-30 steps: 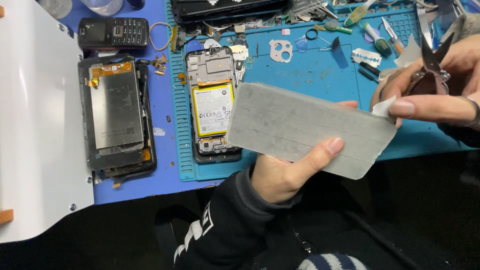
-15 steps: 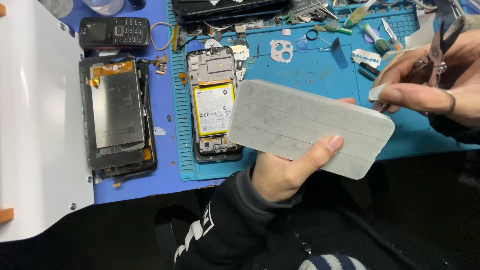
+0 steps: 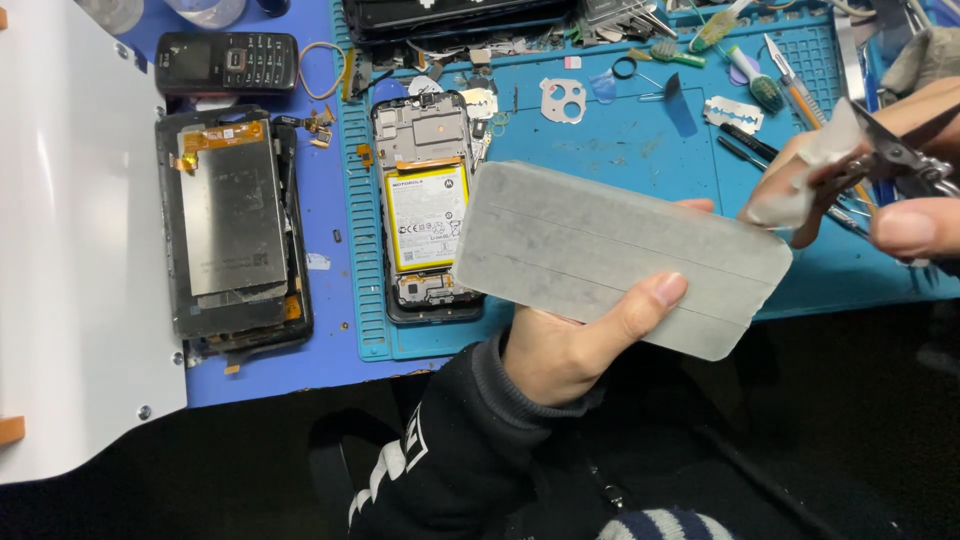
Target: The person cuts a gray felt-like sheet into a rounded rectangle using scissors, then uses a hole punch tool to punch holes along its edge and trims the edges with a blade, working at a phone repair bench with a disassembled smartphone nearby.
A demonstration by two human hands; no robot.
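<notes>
Your left hand (image 3: 570,340) pinches the grey rectangular sheet (image 3: 620,255) by its lower edge, thumb on the face and fingers behind, holding it tilted above the front edge of the blue work mat (image 3: 620,140); your right hand (image 3: 880,190) sits at the mat's right edge, closed around small scissors (image 3: 900,155) and a pale strip (image 3: 815,165) just off the sheet's upper right corner; an opened phone (image 3: 425,205) with a yellow-edged battery lies on the mat's left part, partly behind the sheet; left of the mat a detached screen assembly (image 3: 235,230) lies flat, with a small keypad phone (image 3: 228,63) at the far edge.
</notes>
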